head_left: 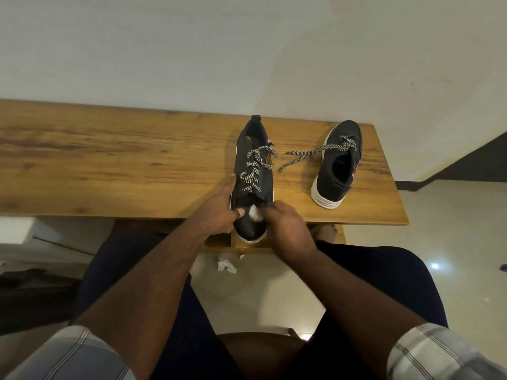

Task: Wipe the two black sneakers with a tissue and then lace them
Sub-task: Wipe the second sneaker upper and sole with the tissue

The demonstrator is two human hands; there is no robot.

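Observation:
A black sneaker [253, 149] with black-and-white laces lies on the wooden table [109, 160], its toe hanging over the near edge. My left hand [216, 212] grips the toe on its left side. My right hand [285, 223] presses a crumpled white tissue [255, 212] on top of the toe. The second black sneaker [338, 171] stands to the right with its heel toward me. Its laces [310, 154] trail loose across the table.
Another crumpled tissue [226, 266] lies on the tiled floor under the table's near edge. The table's right end [395, 187] lies just beyond the second sneaker, with a white wall behind. My knees sit below the table edge.

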